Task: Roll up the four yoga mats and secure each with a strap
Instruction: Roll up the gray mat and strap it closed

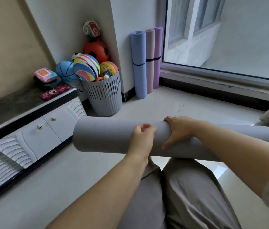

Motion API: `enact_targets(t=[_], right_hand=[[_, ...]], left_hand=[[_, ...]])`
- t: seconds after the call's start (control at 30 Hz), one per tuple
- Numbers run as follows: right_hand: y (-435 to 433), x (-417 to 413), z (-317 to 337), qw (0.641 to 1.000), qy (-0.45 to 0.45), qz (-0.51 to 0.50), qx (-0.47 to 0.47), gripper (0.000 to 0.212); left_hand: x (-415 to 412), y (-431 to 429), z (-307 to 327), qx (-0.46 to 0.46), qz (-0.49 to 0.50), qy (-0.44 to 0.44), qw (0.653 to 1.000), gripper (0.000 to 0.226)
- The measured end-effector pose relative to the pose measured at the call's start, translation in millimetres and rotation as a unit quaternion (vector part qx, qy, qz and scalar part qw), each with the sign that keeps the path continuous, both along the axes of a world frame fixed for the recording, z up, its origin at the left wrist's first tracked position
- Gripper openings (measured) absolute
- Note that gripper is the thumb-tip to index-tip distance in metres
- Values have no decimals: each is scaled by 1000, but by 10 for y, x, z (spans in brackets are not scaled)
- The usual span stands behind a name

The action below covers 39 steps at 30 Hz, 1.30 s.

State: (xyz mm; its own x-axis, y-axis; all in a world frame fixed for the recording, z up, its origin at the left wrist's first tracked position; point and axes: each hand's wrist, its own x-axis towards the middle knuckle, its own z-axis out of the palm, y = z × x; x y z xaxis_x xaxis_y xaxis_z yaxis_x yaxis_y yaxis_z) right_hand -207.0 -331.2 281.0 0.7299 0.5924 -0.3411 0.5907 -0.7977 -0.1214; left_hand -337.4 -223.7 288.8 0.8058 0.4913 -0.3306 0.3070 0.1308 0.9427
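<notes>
While the person sits in grey trousers, the grey yoga mat lies fully rolled, held level just above the knees, its open end pointing left and its other end running out of view on the right. On the roll's near face sits the left hand, its fingers curled at the upper front of the mat; they are blurred, so I cannot tell whether they pinch anything. Just beside it, the right hand grips the roll from above, fingers wrapped over the far side and the thumb stretched down the near side. Beyond the mat is pale tiled floor, with a white cabinet along the left wall. Farther back a grey slatted basket holds a heap of balls. Against the wall corner, next to the window, stand three rolled mats upright and touching: a blue mat, a pink mat and a purple mat, each ringed by a dark strap.
</notes>
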Motion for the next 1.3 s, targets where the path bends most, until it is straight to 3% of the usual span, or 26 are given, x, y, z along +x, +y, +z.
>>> enact_targets(t=[0.03, 0.1, 0.2, 0.27, 0.37, 0.5, 0.63, 0.77, 0.87, 0.97, 1.07, 1.17, 1.3], right_hand=[[15, 22, -2, 1000, 4, -1, -1, 106], [26, 48, 8, 1000, 7, -3, -1, 105], [25, 57, 18, 1000, 0, -2, 5, 104], [17, 74, 26, 1000, -4, -3, 8, 105], [-14, 70, 44, 1000, -16, -3, 9, 106], [-153, 46, 64, 998, -53, -13, 36, 106], [-318, 44, 265, 987, -74, -60, 128, 108], [-337, 118, 623, 965, -118, -59, 228, 117], [-306, 191, 843, 959, -106, -73, 252, 118], [-231, 194, 897, 949, 0, -123, 289, 108], [-134, 76, 792, 887, 162, -165, 400, 79], [-71, 60, 523, 835, 280, -246, 404, 111], [-38, 121, 92, 770, 345, -313, 435, 111]], left_hand=[[-62, -65, -36, -162, 36, 42, 985, 4], [-125, -152, -127, -335, 62, 85, 936, 10], [-98, -157, -116, -420, 105, 64, 899, 39], [-43, -158, -128, -445, 123, 66, 884, 32], [-33, -156, -258, -440, 109, 90, 887, 10], [33, -133, -372, -428, 106, 99, 892, 7], [228, -177, -212, -424, 79, -9, 902, 25], [504, -28, 143, -353, 44, -113, 928, 31], [663, 185, 364, -311, 7, -148, 939, 39], [672, 320, 430, -273, -25, -136, 952, 32], [623, 386, 307, -253, -23, -109, 961, 29], [618, 451, 83, -236, -17, -71, 969, 30], [701, 559, -221, -188, -27, 3, 982, 41]])
